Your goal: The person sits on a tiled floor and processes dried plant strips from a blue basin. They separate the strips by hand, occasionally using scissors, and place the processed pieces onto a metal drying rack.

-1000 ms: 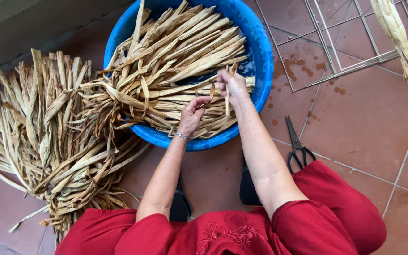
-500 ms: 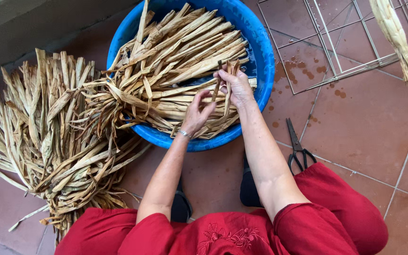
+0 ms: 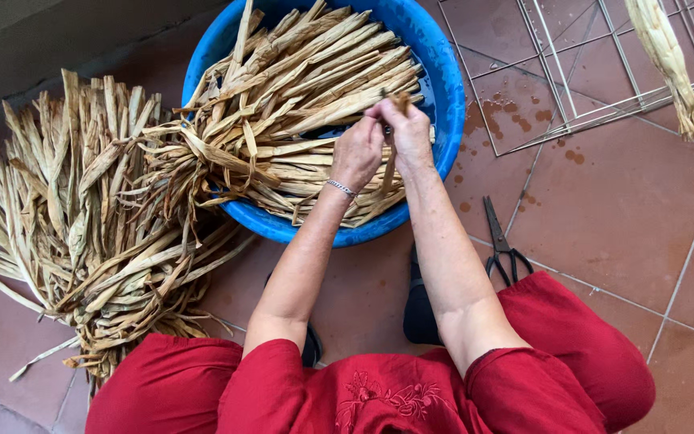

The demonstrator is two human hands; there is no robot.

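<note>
Dried, straw-coloured leaf strips (image 3: 315, 96) fill the blue basin (image 3: 443, 72). Both hands meet above its near side: the left hand (image 3: 357, 153) and right hand (image 3: 408, 133) pinch one narrow strip (image 3: 389, 165) between them, its tail hanging just below the grip. Pulled too sharply, the brittle strip could snap or split unevenly. Scissors (image 3: 501, 245) lie on the tiles, right of the forearm.

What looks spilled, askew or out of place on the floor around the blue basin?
Dark wet spots dot the tiles right of the blue basin, under the wire rack, like splashes. Black scissors lie loose on the floor beside the person's right knee. Both hands hold one strip over the basin. Nothing looks damaged.
</note>
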